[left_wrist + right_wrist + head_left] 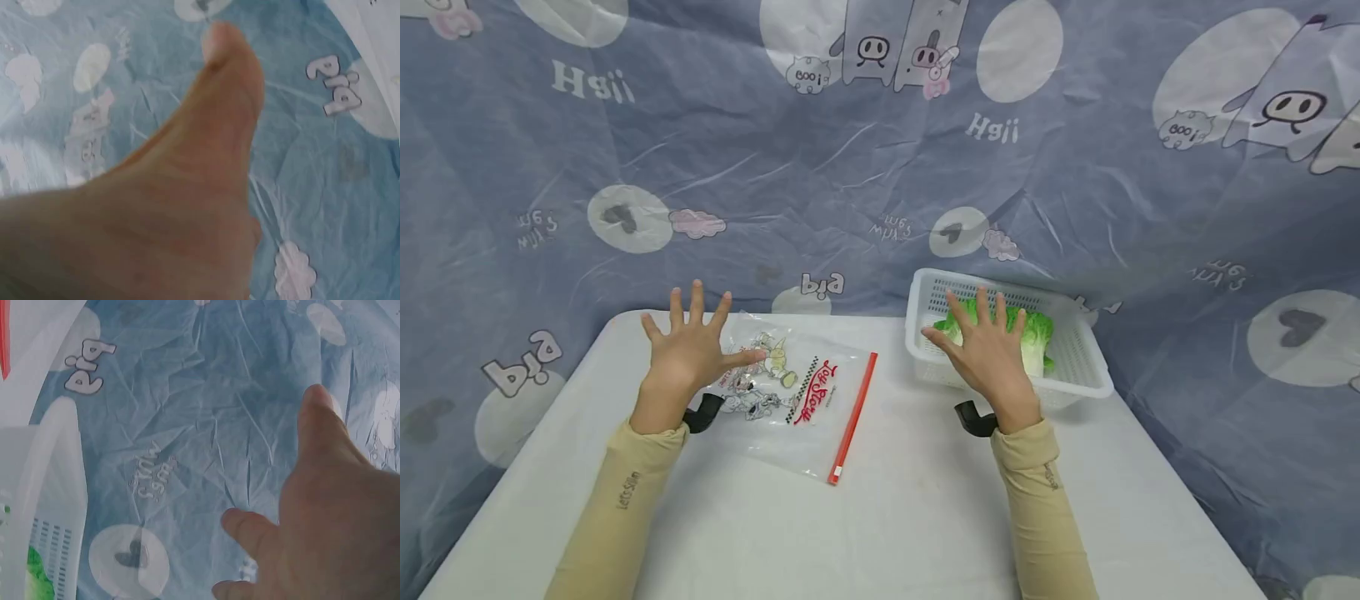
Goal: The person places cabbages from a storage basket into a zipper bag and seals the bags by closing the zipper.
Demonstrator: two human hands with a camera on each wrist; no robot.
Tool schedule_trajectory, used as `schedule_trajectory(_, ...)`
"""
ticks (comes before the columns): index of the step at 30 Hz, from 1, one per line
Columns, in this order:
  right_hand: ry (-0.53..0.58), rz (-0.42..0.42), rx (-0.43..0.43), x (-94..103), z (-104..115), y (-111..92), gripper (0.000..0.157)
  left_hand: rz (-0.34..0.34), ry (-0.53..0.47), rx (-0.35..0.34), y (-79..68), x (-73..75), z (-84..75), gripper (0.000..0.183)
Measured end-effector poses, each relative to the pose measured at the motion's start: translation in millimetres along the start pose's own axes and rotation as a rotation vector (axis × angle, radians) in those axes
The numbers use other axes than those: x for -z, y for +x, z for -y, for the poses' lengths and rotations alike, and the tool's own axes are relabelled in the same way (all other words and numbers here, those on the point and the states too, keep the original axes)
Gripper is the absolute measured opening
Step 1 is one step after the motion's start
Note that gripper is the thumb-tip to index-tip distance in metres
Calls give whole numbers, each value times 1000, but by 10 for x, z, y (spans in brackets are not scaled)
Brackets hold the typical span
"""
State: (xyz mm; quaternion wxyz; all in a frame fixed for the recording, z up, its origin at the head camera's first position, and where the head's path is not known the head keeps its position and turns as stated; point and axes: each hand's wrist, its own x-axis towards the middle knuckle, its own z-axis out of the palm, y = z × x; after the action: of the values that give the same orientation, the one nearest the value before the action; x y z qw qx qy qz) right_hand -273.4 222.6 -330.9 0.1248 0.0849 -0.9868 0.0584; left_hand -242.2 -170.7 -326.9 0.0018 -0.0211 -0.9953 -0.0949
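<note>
My left hand (683, 358) is held up with fingers spread, overlapping the left side of a clear zip bag (808, 450) in the head view. The bag lies flat, with cartoon figures, red lettering and a red slider strip (853, 417) along its right edge. Fingers also spread, my right hand (992, 354) overlaps the front of a white plastic basket (1078, 354). Inside the basket lies leafy green lettuce (1037, 333), partly hidden behind that hand. Neither hand holds anything. The left wrist view shows the left thumb (234, 81) stretched out against the backdrop.
A white-covered table (895, 525) carries the bag on the left and the basket at the back right. Behind and around it hangs a blue-grey cloth (820, 183) printed with cartoon pigs. Black wrist mounts (976, 419) stick out beside both wrists.
</note>
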Motion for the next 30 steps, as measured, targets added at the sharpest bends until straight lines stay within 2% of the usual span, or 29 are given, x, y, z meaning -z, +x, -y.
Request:
schedule_trajectory(5,62,-58,120,-37,67,-56,81,-45,43,-103,54,-150,-235,94)
schedule_trajectory(10,257,-89,271,-185,148,-144,70,-55,23,-238,127,-361,-531,82)
schedule_trajectory(14,430,-46,318,-371,201,-231,60,-77,-48,-329,181,-587,-774,66)
schedule_trajectory(17,564,0,294,-552,239,-301,56,-48,-131,-348,224,-778,-939,49)
schedule_trajectory(21,721,78,210,-819,301,-387,47,40,-247,-333,297,-1062,-1096,34)
schedule_trajectory(25,857,193,99,-1061,364,-476,36,137,-344,-329,330,-1310,-1149,35)
schedule_trajectory(30,978,310,22,-1243,439,-602,31,212,-421,-316,344,-1477,-1133,39)
